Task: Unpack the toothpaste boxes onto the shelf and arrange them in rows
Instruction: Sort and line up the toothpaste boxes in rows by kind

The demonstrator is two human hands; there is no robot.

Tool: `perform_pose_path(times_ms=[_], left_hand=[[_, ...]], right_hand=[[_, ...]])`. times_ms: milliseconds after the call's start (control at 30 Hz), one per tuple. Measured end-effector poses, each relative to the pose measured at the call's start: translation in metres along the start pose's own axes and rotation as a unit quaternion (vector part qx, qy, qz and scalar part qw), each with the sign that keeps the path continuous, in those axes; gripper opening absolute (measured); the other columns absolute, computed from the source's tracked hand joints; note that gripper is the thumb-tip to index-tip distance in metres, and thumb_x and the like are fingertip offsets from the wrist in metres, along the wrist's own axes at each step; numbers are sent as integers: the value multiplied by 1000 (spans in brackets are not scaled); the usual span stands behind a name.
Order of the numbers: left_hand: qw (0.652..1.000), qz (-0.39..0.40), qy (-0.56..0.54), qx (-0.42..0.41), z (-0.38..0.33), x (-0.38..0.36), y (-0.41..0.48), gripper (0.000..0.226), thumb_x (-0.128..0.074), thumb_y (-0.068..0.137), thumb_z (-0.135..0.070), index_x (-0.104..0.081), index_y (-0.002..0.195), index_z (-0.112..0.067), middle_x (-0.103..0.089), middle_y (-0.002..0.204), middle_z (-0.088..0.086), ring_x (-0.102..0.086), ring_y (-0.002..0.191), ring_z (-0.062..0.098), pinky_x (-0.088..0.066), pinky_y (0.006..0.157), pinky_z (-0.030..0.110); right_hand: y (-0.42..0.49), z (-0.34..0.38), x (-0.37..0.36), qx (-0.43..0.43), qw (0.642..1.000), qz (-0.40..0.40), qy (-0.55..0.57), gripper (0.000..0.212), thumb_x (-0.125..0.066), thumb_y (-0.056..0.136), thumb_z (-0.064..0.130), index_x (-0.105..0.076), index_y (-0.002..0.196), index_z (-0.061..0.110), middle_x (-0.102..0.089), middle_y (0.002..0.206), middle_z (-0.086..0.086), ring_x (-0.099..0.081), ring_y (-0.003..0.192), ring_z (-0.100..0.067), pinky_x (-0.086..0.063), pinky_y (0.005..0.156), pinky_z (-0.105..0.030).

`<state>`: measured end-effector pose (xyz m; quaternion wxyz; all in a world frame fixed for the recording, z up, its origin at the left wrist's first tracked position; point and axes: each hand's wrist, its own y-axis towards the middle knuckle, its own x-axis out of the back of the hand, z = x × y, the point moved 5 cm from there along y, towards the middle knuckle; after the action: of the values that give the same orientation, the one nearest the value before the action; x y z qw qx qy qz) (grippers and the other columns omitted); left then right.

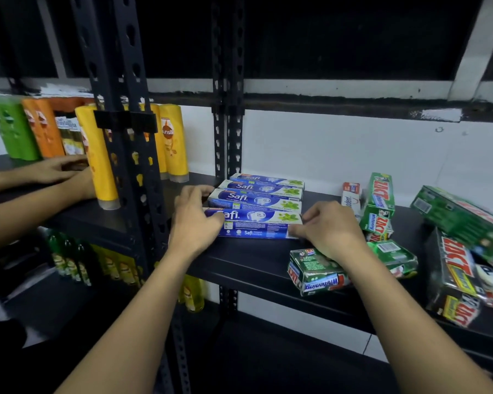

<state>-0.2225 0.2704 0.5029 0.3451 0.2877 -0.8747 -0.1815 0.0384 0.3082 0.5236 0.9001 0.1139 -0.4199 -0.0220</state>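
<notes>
The black shelf [254,260] spans the frame from 9 to 3 o'clock, its dark slotted upright [131,155] rising at 10 o'clock. At 3 o'clock a loose heap of green toothpaste boxes [464,223] lies tilted and overlapping, cut off by the right edge. Yellow shampoo bottles [97,155] stand at 9 o'clock behind the upright, partly hidden by it. Near centre, just toward 12 o'clock, blue Safi boxes [264,191] lie flat in a row, long sides touching, receding toward the white wall.

The front Safi box [256,223] lies between the two hands. The left hand [194,220] closes its grip over the box's left end, fingers curled across the top face and covering part of the printed name. The right hand [328,231] pinches the right end, fingertips on the corner, and its heel hides part of a green box [316,274] lying at 5 o'clock by the shelf's front edge.

At 9 o'clock another person's hands [60,169] rest by the bottles; what they hold is hard to make out.
</notes>
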Motion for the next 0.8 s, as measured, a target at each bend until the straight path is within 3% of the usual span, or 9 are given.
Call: perform_pose_path(times_ms=[167,433,533,667,800], left_hand=[[999,-40,11,0,5,0,2,42,-68,78,-22,-59,120,-25,-43,125,-8,-45,122,16,-43,104,39],[996,-86,-12,-4,5,2,5,31,-65,80,-23,-61,111,-23,-48,117,-10,-58,104,15,-48,91,32],[996,-87,4,8,7,1,5,30,-61,83,-29,-62,112,-21,-50,121,-5,-55,112,20,-47,94,37],[996,-84,20,26,8,1,6,30,-57,87,-27,-62,115,-19,-51,125,0,-52,117,22,-43,91,33],[997,-78,16,23,7,1,5,27,-55,88,-23,-63,114,-19,-51,125,0,-54,112,20,-43,87,33]], right_hand=[[-2,-2,1,8,1000,2,10,32,-86,68,45,-65,79,23,-70,82,5,-66,78,-14,-53,71,-31],[-8,-1,2,11,999,25,40,31,-84,73,42,-63,81,21,-70,74,2,-59,34,-15,-35,34,-18],[-9,1,3,11,999,31,21,31,-83,73,44,-63,83,23,-70,76,4,-65,47,-14,-41,41,-20],[-5,0,1,14,999,34,0,38,-84,69,49,-63,91,26,-69,83,12,-66,81,-10,-53,73,-31],[-6,0,1,10,999,34,9,37,-84,70,47,-63,94,26,-69,83,13,-66,77,-8,-48,65,-27]])
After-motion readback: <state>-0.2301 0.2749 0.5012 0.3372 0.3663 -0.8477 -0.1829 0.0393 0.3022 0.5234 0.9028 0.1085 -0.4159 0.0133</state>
